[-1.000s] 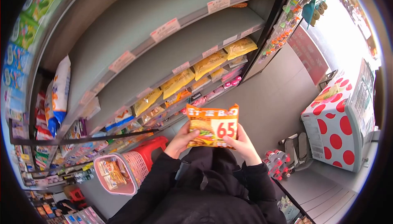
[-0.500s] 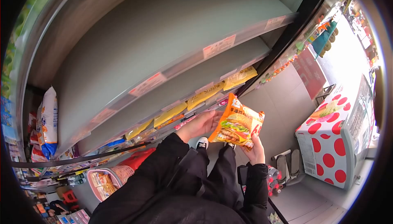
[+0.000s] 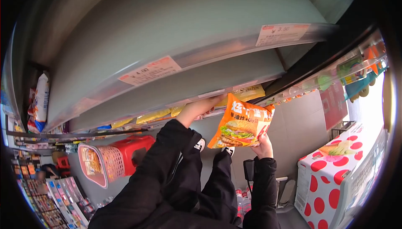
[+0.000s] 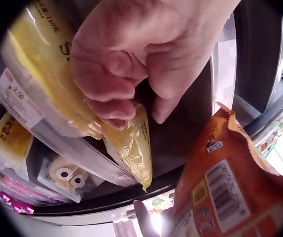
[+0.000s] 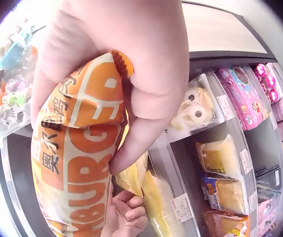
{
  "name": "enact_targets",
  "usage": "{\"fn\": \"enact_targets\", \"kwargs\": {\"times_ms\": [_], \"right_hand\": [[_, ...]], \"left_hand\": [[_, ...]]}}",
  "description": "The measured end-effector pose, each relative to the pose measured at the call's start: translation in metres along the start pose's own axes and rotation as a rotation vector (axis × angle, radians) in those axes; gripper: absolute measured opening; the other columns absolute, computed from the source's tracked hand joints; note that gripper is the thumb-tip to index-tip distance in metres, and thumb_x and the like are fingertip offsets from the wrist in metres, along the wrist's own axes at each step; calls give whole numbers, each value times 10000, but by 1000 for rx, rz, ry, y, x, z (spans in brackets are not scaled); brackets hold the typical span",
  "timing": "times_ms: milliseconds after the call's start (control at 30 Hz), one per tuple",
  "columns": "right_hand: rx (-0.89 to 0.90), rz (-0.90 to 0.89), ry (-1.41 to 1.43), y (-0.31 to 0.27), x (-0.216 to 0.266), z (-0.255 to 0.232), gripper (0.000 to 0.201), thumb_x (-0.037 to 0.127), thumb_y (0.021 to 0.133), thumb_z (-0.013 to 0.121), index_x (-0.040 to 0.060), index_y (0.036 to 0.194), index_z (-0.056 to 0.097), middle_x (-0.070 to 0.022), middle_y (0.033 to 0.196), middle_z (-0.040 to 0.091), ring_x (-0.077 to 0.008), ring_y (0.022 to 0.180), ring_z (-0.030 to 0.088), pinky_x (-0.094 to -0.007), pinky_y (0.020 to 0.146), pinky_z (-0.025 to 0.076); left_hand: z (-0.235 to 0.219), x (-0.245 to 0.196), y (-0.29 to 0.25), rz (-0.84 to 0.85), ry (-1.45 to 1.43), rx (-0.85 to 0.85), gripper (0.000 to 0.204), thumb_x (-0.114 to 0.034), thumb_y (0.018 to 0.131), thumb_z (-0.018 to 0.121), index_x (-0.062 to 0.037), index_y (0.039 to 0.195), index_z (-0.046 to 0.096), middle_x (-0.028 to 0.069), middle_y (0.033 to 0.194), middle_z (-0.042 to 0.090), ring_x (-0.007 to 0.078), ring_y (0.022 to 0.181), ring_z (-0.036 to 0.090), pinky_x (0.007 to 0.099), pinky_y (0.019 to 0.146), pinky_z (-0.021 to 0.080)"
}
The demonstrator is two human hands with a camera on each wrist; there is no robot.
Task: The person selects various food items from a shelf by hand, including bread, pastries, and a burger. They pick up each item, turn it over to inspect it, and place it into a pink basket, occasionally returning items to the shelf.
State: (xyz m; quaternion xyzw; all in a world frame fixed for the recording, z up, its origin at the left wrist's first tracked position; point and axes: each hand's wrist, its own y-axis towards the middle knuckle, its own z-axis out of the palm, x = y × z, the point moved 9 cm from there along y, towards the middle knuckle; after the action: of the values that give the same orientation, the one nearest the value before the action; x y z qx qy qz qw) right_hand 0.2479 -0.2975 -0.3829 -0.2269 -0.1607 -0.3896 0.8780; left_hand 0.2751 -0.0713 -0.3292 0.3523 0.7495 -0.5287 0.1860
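In the head view my right hand (image 3: 264,147) grips an orange burger packet (image 3: 240,125) by its right side, in front of the shelves. The right wrist view shows thumb and fingers pinching the packet's end, with large BURGER lettering (image 5: 89,160) on it. My left hand (image 3: 200,108) reaches into a lower shelf, partly hidden behind the packet. In the left wrist view that hand (image 4: 131,54) has loosely curled fingers, their tips against the end of a yellow bag (image 4: 131,148); the thumb stands apart. A larger yellow bag (image 4: 47,74) lies beside it.
A price-tagged upper shelf (image 3: 188,24) spans above. On the floor at left are a pink basket (image 3: 111,162) with packets inside and a red stool (image 3: 136,149). At right stands a red-dotted freezer (image 3: 324,178). Bottles (image 3: 244,201) stand near the right sleeve.
The left hand has let go of the packet and moved up to the lower shelf. The right hand keeps hold of the packet, now tilted and nearer the shelf's right end. The view has moved closer to the shelves.
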Motion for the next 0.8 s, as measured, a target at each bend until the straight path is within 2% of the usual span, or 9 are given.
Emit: {"fn": "enact_targets", "kwargs": {"times_ms": [67,100,267,367,433,567,733,767,800], "right_hand": [[106,105,-31,2,-6,0,758,235,660,695,-5,1250,284,-138,1216,431,-281,1091,451,-421,916,368],[110,122,-28,2,-7,-1,758,235,660,695,-5,1250,284,-138,1216,431,-281,1091,451,-421,916,368],[94,181,-90,-2,-12,6,800,200,609,720,-6,1248,284,-130,1203,443,-268,1080,463,-387,909,379],[42,93,-124,7,-8,6,803,191,603,721,-6,1249,285,-126,1201,445,-254,1078,465,-370,909,377],[37,77,-159,14,-3,11,786,176,596,722,-15,1231,299,-118,1171,464,-224,1050,480,-333,885,389],[64,13,-223,25,13,31,797,153,565,740,-24,1213,311,-115,1141,481,-203,1026,491,-304,873,395],[138,51,-295,18,10,52,853,109,511,763,-37,1214,303,-126,1164,466,-215,1047,481,-316,890,387],[158,73,-274,17,5,57,888,99,500,764,-44,1228,276,-132,1172,458,-212,1056,473,-316,897,379],[157,57,-237,17,2,70,942,101,494,766,-41,1256,231,-134,1229,404,-203,1088,445,-315,912,364]], "left_hand": [[-4,-37,-1,375,192,-113,357,-374,828,501,-23,852,561,55,677,569,156,560,544,272,530,443],[-6,-35,6,680,263,-271,353,-341,836,488,-26,981,555,103,888,597,222,789,567,298,698,439],[0,-32,-3,559,259,-240,337,-266,882,401,-35,1111,489,149,1127,504,315,1018,469,336,872,362],[10,-26,-6,750,316,-239,322,-263,868,445,-40,1091,509,118,1095,531,261,990,493,308,845,381],[4,-11,-5,431,-706,-54,300,-266,846,495,-43,1042,540,68,1017,558,180,924,508,268,784,404],[-4,-24,-14,411,-322,-63,296,-132,843,496,-29,1120,471,65,1092,510,158,973,499,283,814,411],[-24,19,-13,501,-195,-435,169,-194,802,541,-31,822,578,-5,707,551,102,634,484,257,559,405],[-26,50,11,622,-758,-260,107,-145,783,556,-43,753,572,-31,631,512,74,563,445,246,494,374],[-29,41,-3,619,-761,-251,107,-145,783,556,-43,753,572,-31,631,512,74,563,445,246,494,374]]}}
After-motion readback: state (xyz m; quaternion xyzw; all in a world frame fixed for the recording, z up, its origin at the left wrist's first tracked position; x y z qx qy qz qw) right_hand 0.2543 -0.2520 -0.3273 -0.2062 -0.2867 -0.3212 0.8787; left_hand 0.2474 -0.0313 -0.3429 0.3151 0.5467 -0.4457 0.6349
